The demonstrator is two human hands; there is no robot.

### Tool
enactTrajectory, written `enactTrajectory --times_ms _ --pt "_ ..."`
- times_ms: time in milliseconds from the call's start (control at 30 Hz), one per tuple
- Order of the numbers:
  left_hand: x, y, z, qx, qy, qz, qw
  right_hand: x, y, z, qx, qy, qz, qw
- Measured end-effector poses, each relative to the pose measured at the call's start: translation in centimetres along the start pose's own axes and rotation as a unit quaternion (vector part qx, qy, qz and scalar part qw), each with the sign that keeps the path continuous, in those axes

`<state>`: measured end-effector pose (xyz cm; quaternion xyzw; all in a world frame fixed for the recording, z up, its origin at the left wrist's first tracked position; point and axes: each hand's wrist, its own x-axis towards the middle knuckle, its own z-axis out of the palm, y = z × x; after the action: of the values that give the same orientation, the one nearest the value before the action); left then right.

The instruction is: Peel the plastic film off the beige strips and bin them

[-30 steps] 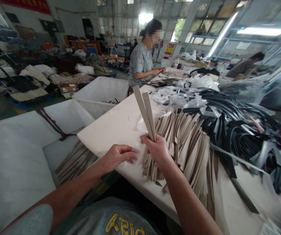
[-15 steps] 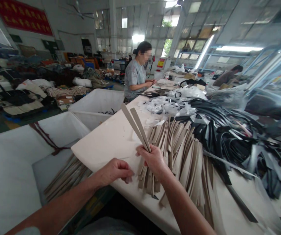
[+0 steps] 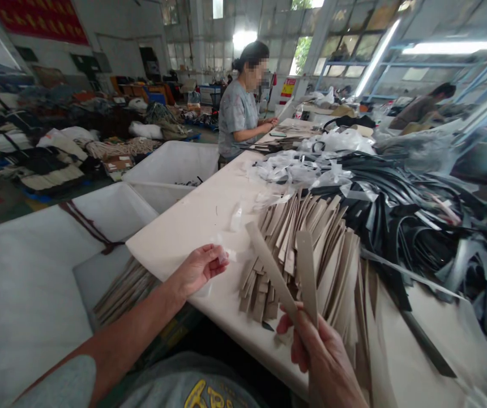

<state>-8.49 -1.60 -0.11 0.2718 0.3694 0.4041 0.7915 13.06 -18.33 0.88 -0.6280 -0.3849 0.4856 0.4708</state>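
Your right hand [image 3: 322, 357] is clenched on two tan strips [image 3: 271, 272], splayed in a V, tips up, just in front of a heap of the same strips [image 3: 332, 266] on the white table [image 3: 192, 226]. Your left hand [image 3: 196, 271] is palm up, fingers half curled, with a scrap of clear film [image 3: 223, 256] at the fingertips (can't tell if it's pinched). Left of the table, a white bin [image 3: 22, 294] holds a bundle of more strips [image 3: 127, 292]. Beyond the heap: black strips [image 3: 405, 226] and white plastic scraps [image 3: 294, 170]. A co-worker [image 3: 237, 107] stands at the table's far end.
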Motion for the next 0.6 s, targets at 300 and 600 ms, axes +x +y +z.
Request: enactTrajectory --times_ms 300,600 --pt "0.8 0.4 1.3 -0.088 0.047 0.061 0.993 -2.1 3.3 2.2 -0.083 0.015 -0.06 0.995" --pt "0.8 0.2 1.8 -0.065 0.021 0.127 0.99 -1.9 4.2 3.2 -0.203 0.044 -0.09 0.974"
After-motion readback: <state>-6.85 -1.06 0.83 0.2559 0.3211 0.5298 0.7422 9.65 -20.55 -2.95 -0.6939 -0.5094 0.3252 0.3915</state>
